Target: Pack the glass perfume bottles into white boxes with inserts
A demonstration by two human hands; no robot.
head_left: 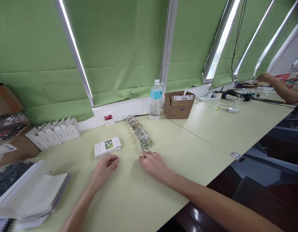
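Centre frame, the right hand [153,164] sits by the near end of the glass pieces [140,132], likely lined up for easy reach, its fingers' grip impossible to tell, while the left hand [104,169], fingers slightly apart, curls empty beside the white box [100,149].

Green blinds [122,42] hang behind my long pale table [199,154].
Ahead of me, a clear, blue-labelled water bottle [155,108] stands upright just beside an open brown carton [179,111]. Farther off to my right, a white power strip [208,98] lies near some dark gear [232,93], perhaps electronics, too distant for me to be sure.
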